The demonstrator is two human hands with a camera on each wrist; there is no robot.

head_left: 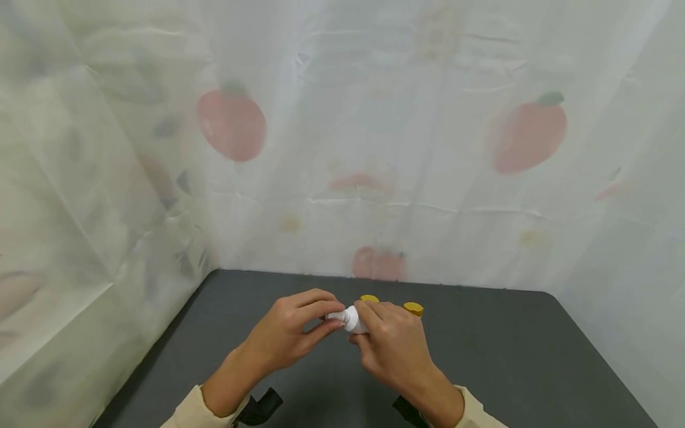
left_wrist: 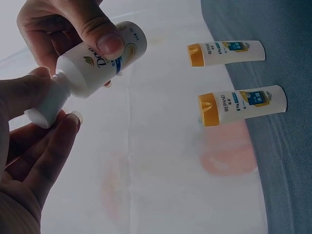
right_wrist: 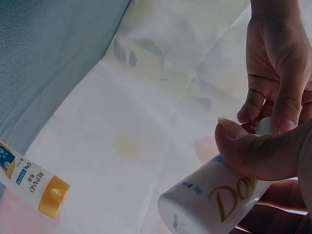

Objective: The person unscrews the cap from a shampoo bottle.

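Both hands [head_left: 342,342] largely hide the white bottle [head_left: 353,319].

Smooth, glossy white plastic bottle [left_wrist: 100,61]; matt dark grey tabletop [head_left: 508,351] behind it; thin, creased translucent plastic sheeting [head_left: 374,148] beyond the tabletop.

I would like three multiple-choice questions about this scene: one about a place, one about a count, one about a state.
1. Where do the yellow-capped bottles stand?
A. on the table behind the hands
B. in the left hand
C. on the floor

2. How many yellow-capped bottles are there?
A. one
B. two
C. four

3. How is the white bottle held?
A. it lies alone on the table
B. the left hand alone holds it
C. the right hand grips its body and the left hand pinches its cap

Answers: 1 A, the yellow-capped bottles stand on the table. 2 B, the left wrist view shows two. 3 C, the right hand grips the white bottle and the left hand pinches the cap.
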